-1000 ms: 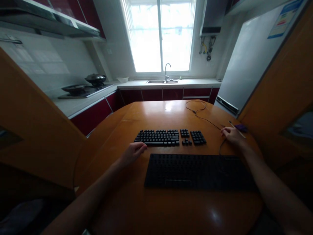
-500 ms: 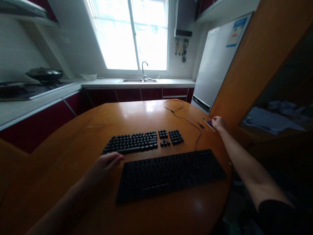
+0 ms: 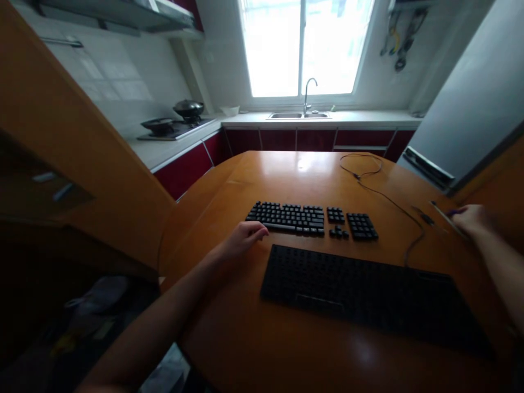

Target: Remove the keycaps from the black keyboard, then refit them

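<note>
Black keycaps [image 3: 286, 218], set out in keyboard order in separate blocks, lie on the wooden table. In front of them is a black keyboard base [image 3: 368, 295]. My left hand [image 3: 248, 236] rests at the front left of the keycaps, its fingers curled together with nothing visible in them. At the table's right side my right hand [image 3: 472, 219] is closed on a small purple object [image 3: 453, 211], mostly hidden by the fingers. Beside that hand lie a thin pale stick [image 3: 446, 217] with a dark tip and a small dark tool [image 3: 426, 217], too small to name.
From the base a cable [image 3: 393, 203] runs back to a loop at the table's far right. Beyond the table [image 3: 229, 191] are a sink [image 3: 286, 115], a stove with a lidded pan [image 3: 188, 107] and a fridge [image 3: 462, 103]. An orange wooden panel [image 3: 118, 164] rises at left.
The view has swung left and down, so the table's things appear farther right. My left hand stays by the keycaps; my right hand stays on the purple object beside the stick.
</note>
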The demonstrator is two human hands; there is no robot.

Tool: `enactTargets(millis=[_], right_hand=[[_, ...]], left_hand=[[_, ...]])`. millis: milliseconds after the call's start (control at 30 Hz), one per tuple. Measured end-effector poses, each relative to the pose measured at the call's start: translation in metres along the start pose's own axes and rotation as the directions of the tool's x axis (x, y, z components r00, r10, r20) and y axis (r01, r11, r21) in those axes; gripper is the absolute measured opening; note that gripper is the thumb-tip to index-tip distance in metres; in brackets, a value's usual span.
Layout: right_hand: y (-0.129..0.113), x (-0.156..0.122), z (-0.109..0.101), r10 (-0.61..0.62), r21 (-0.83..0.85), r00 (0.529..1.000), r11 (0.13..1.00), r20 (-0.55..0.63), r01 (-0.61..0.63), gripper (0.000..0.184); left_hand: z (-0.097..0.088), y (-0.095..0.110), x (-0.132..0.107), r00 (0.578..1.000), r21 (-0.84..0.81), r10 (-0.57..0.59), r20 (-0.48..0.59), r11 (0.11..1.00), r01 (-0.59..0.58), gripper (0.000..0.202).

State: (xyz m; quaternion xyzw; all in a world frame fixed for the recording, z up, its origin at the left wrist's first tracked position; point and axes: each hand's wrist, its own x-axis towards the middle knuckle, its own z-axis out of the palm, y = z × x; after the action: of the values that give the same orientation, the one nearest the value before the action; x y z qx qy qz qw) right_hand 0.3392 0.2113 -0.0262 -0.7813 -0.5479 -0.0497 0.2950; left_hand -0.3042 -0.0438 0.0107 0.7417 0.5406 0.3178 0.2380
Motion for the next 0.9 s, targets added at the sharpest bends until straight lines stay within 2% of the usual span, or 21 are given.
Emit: enactTargets(millis=[100, 167, 200, 267, 333, 400, 467, 533, 600, 667, 733, 800, 833, 900], right_hand=[[-0.004, 0.007, -0.008, 0.124, 0.012, 0.992, 0.992, 0.002, -0.124, 0.011], [-0.021, 0.006, -0.020, 0.110, 0.060, 0.992, 0.992, -0.061, -0.107, 0.022], [-0.035, 0.003, -0.027, 0.055, 0.099, 0.993, 0.994, -0.108, -0.044, 0.030], [-0.075, -0.013, -0.045, -0.132, 0.157, 0.980, 0.975, -0.151, 0.156, 0.036], [-0.126, -0.042, -0.066, -0.304, 0.214, 0.940, 0.918, -0.155, 0.333, 0.031], [-0.183, -0.085, -0.085, -0.481, 0.354, 0.871, 0.801, -0.100, 0.483, 0.025], [-0.236, -0.136, -0.100, -0.615, 0.467, 0.788, 0.686, -0.040, 0.559, 0.030], [-0.278, -0.188, -0.107, -0.745, 0.554, 0.667, 0.568, 0.030, 0.609, 0.022], [-0.309, -0.234, -0.106, -0.895, 0.645, 0.431, 0.395, 0.111, 0.654, 0.012], [-0.329, -0.270, -0.099, -0.956, 0.691, 0.263, 0.276, 0.128, 0.668, 0.016], [-0.344, -0.295, -0.090, -0.979, 0.670, 0.125, 0.203, 0.163, 0.714, 0.017], [-0.354, -0.310, -0.081, -0.979, 0.612, 0.028, 0.149, 0.202, 0.776, 0.017], [-0.359, -0.315, -0.077, -0.975, 0.580, -0.002, 0.130, 0.222, 0.804, 0.017], [-0.365, -0.323, -0.071, -0.968, 0.528, -0.026, 0.114, 0.251, 0.842, 0.019]], left_hand=[[-0.001, 0.002, -0.002, 0.997, -0.001, -0.021, 0.068, 1.000, 0.021, 0.033], [-0.002, 0.002, -0.002, 0.993, -0.023, -0.015, 0.114, 1.000, 0.018, 0.028], [-0.001, 0.002, -0.002, 0.992, -0.035, -0.007, 0.129, 0.999, 0.012, 0.026], [0.000, -0.001, -0.002, 0.988, -0.041, 0.018, 0.153, 0.999, -0.012, 0.023], [0.004, -0.004, -0.001, 0.985, -0.023, 0.047, 0.166, 0.999, -0.044, 0.023], [0.007, -0.008, 0.000, 0.981, -0.001, 0.073, 0.181, 0.997, -0.075, 0.024], [0.009, -0.011, 0.001, 0.975, 0.005, 0.091, 0.204, 0.996, -0.094, 0.024], [0.009, -0.013, 0.001, 0.967, -0.007, 0.106, 0.232, 0.994, -0.108, 0.025], [0.010, -0.013, 0.000, 0.962, -0.028, 0.122, 0.246, 0.993, -0.119, 0.025], [0.011, -0.014, 0.000, 0.960, -0.048, 0.145, 0.238, 0.989, -0.137, 0.025], [0.013, -0.015, 0.000, 0.960, -0.063, 0.167, 0.225, 0.986, -0.157, 0.025], [0.016, -0.018, 0.002, 0.958, -0.078, 0.184, 0.218, 0.982, -0.171, 0.027], [0.017, -0.019, 0.003, 0.958, -0.089, 0.191, 0.214, 0.980, -0.176, 0.028], [0.020, -0.022, 0.005, 0.957, -0.117, 0.204, 0.207, 0.976, -0.183, 0.028]])
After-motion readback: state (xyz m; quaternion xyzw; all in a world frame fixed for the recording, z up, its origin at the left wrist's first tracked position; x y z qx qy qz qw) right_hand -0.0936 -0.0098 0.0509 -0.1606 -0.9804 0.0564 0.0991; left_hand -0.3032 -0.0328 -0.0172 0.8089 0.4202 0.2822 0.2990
